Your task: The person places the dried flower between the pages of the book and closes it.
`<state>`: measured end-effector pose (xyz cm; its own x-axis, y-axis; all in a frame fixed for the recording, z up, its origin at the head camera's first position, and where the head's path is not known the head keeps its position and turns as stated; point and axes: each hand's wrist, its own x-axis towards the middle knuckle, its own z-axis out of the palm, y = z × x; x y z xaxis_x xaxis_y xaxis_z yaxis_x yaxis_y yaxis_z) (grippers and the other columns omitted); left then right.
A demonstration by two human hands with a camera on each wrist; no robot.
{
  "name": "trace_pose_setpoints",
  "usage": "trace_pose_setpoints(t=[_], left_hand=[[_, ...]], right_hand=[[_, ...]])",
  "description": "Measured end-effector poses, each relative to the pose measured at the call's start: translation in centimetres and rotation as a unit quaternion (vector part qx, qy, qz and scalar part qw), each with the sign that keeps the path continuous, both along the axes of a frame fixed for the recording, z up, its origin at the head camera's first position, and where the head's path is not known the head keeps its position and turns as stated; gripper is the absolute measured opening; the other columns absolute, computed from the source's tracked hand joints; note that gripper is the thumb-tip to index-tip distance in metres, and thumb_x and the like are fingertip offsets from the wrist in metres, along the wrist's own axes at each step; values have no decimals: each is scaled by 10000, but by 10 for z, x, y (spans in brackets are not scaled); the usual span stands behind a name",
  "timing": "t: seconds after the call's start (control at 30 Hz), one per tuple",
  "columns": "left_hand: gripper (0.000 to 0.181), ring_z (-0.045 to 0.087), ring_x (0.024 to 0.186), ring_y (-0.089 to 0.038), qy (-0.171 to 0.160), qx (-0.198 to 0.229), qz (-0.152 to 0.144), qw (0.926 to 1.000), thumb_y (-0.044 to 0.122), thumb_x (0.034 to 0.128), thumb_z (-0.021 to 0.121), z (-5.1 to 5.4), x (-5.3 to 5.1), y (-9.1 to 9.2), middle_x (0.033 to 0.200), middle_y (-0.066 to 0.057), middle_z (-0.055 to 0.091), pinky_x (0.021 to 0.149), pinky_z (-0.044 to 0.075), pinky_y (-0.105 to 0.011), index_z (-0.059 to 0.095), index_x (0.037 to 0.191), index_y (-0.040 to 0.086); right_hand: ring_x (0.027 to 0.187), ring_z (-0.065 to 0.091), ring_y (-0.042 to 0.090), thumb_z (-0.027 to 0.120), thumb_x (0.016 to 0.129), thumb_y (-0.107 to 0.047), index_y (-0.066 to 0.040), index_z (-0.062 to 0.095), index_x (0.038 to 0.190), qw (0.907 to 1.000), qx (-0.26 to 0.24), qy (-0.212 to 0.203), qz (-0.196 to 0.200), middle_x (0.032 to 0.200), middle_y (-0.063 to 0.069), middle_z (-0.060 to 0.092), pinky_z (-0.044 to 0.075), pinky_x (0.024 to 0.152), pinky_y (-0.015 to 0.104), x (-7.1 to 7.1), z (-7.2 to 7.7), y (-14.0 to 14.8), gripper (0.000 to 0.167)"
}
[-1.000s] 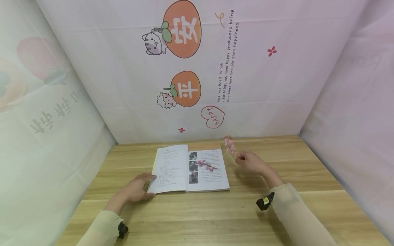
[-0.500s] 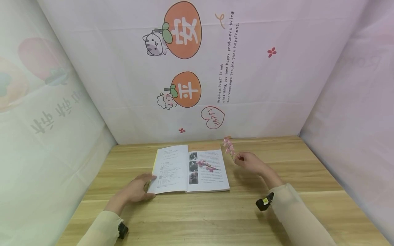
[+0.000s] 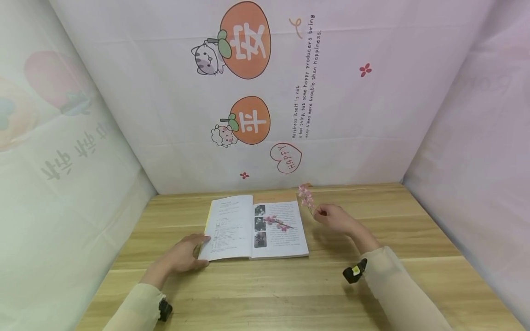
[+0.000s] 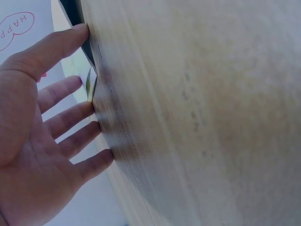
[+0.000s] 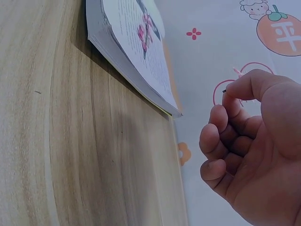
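Note:
An open book [image 3: 232,230] lies on the wooden table. One pink flower sprig [image 3: 278,223] rests across its right page, also visible in the right wrist view [image 5: 145,33]. The left hand [image 3: 184,253] touches the book's lower left edge, with its fingers spread and relaxed; in the left wrist view that hand [image 4: 42,117] has thumb and fingertips along the book's side. To the right of the book, the right hand [image 3: 336,219] pinches the stem of a second pink sprig [image 3: 306,196] between thumb and forefinger, blossoms pointing up and left. Its other fingers curl in the right wrist view [image 5: 254,136].
The wooden table [image 3: 265,294] stretches around the book. Behind it hangs a white cloth [image 3: 331,156] printed with cartoon fruit and lettering, and similar cloth stands at the left and right sides.
The right hand has shifted slightly left with its sprig, whose blossoms are now nearer the book's upper right corner. The left hand, book and the sprig on the page have stayed put.

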<state>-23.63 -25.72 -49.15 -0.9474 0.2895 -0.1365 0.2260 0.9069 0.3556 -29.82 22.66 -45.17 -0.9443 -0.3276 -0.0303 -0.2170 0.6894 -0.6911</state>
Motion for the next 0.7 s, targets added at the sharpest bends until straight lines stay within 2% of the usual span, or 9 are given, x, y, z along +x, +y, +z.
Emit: trace_pose_setpoints(t=[0.4, 0.7], left_hand=[[769, 380, 1442, -416, 11, 34, -26, 10000, 379, 827, 800, 2, 0, 0, 1567, -183, 403, 1176, 349, -574, 476, 1483, 142], [764, 384, 1441, -411, 24, -12, -33, 10000, 382, 828, 798, 0, 0, 0, 1567, -180, 405, 1171, 359, -569, 479, 1480, 145]], right_hand=[[665, 445, 142, 522, 1022, -233, -96, 544, 817, 9999, 137, 40, 32, 721, -4, 479, 381, 588, 266, 3, 5, -4, 248], [668, 451, 147, 537, 1011, -203, -88, 551, 825, 9999, 87, 33, 66, 727, -1, 485, 383, 593, 264, 3, 7, -10, 219]])
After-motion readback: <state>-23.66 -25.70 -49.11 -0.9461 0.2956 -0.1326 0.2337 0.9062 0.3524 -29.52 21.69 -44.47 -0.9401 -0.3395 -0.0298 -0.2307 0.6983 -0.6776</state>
